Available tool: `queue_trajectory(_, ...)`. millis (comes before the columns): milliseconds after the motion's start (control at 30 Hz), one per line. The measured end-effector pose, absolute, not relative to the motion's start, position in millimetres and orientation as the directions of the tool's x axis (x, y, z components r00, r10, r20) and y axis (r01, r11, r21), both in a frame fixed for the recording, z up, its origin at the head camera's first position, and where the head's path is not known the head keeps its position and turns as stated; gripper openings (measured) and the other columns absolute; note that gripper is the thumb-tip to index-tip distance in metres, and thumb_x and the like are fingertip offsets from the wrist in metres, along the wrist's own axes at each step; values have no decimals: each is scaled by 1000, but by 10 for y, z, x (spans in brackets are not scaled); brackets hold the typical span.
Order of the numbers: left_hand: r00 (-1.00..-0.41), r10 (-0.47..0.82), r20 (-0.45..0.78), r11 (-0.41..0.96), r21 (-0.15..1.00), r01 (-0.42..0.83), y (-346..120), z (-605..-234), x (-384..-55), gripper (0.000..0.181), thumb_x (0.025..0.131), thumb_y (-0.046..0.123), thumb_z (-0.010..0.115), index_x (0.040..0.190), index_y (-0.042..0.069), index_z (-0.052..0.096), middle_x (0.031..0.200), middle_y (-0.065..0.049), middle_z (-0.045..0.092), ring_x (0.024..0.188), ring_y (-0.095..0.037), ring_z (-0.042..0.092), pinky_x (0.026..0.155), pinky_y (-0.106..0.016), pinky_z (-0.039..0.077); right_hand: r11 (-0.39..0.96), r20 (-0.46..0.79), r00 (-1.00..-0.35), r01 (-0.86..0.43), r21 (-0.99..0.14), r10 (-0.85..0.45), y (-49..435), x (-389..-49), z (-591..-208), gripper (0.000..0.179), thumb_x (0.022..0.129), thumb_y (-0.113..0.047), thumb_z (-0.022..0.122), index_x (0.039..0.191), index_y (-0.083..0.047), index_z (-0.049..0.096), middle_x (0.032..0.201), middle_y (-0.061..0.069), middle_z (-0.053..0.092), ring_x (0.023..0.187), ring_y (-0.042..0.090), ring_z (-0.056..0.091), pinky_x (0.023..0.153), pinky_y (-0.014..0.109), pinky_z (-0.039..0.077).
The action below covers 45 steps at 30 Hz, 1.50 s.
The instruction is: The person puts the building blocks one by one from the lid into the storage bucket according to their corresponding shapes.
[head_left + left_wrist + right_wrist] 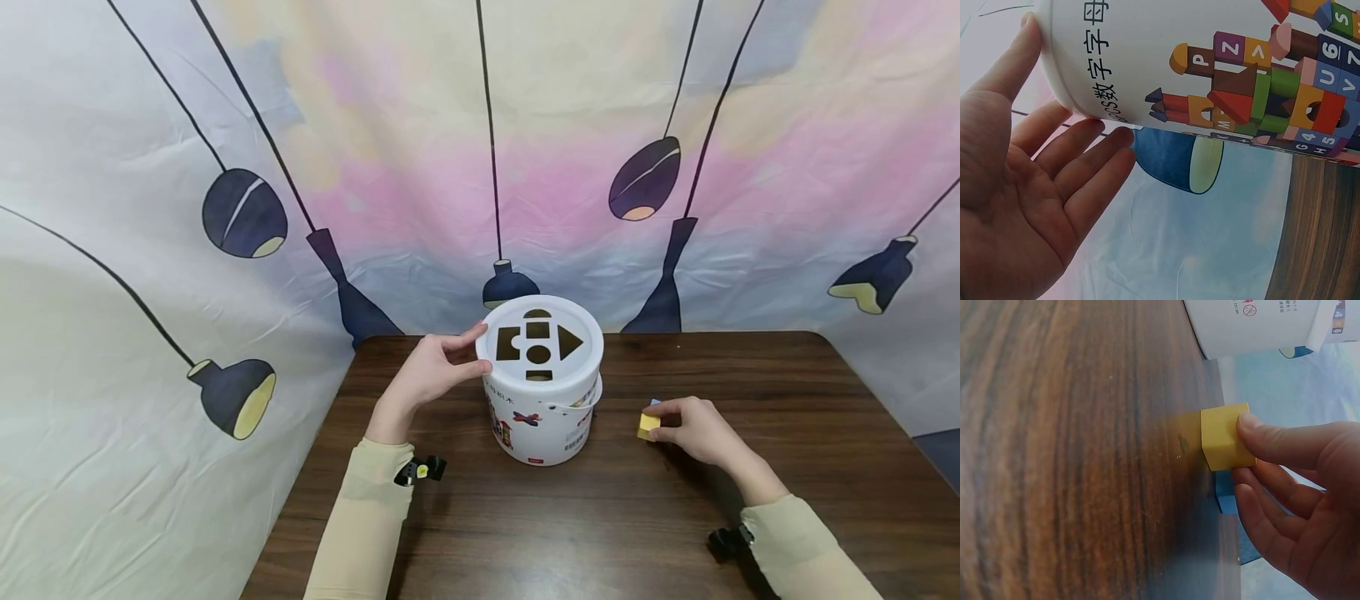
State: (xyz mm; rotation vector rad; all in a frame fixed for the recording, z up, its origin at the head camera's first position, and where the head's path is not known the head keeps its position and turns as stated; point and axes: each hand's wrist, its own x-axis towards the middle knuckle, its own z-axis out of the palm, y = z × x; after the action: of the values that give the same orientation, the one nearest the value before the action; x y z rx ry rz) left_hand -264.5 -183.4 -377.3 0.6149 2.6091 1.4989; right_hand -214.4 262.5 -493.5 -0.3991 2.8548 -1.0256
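A white bucket (542, 425) of toy blocks stands on the table, its white lid (495, 371) in place with several shaped holes cut through. My left hand (430, 372) rests on the left of the lid's rim, thumb and fingers spread and fairly straight, as the left wrist view also shows. To the right of the bucket, my right hand (697, 429) pinches a yellow block (1227, 437) between thumb and fingers, low over the tabletop. Behind it a blue block (1225, 494) shows partly; whether the fingers hold it too is hard to tell.
The dark wooden table (600, 533) ends at a back edge just behind the bucket. Beyond it hangs a cloth (420, 167) printed with lamps. The bucket's white handle (596, 398) hangs down at its right side.
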Motion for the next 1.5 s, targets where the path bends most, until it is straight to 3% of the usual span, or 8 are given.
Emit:
queue_trajectory(533, -920, 369, 136, 448, 841, 304, -1837, -3774, -2647, 66, 91, 35, 89, 150, 25, 63, 154, 1, 58, 149, -25, 47, 119, -48, 42, 734, 20, -956, -238, -636, -293, 2639, -2158, -4955, 34, 94, -14, 84, 124, 0, 79, 117, 15, 77, 103, 31, 70, 82, 46, 57)
queue_trajectory(867, -923, 362, 130, 468, 831, 300, -1844, -3774, -2641, 66, 91, 37, 89, 150, 28, 63, 154, 3, 59, 151, -25, 44, 121, -51, 38, 735, 21, -953, -247, -631, -302, 2641, -2175, -4949, 36, 92, -14, 85, 124, 1, 78, 123, 21, 75, 105, 33, 71, 83, 47, 58)
queue_trajectory(1100, -925, 362, 115, 471, 834, 288, -1841, -3767, -2649, 66, 90, 38, 89, 150, 29, 63, 154, 5, 58, 151, -25, 44, 121, -51, 37, 733, 42, -952, -262, -628, -305, 2632, -2176, -4906, 35, 93, -15, 85, 124, 0, 79, 117, 16, 77, 112, 39, 70, 88, 52, 58)
queue_trajectory(1367, -921, 369, 124, 472, 829, 300, -1846, -3746, -2641, 67, 90, 38, 90, 151, 28, 63, 154, 3, 58, 151, -26, 44, 121, -52, 38, 696, 35, -956, -237, -678, -291, 2625, -2194, -4740, 36, 98, -16, 80, 131, 0, 76, 119, 15, 76, 102, 27, 72, 76, 34, 58)
queue_trajectory(1500, -920, 372, 125, 486, 818, 308, -1853, -3750, -2644, 67, 90, 40, 89, 151, 29, 62, 154, 3, 58, 150, -26, 45, 120, -52, 39, 677, 56, -954, -249, -692, -293, 2619, -2194, -4613, 39, 99, -17, 80, 133, 0, 75, 122, 17, 75, 102, 28, 74, 75, 30, 59)
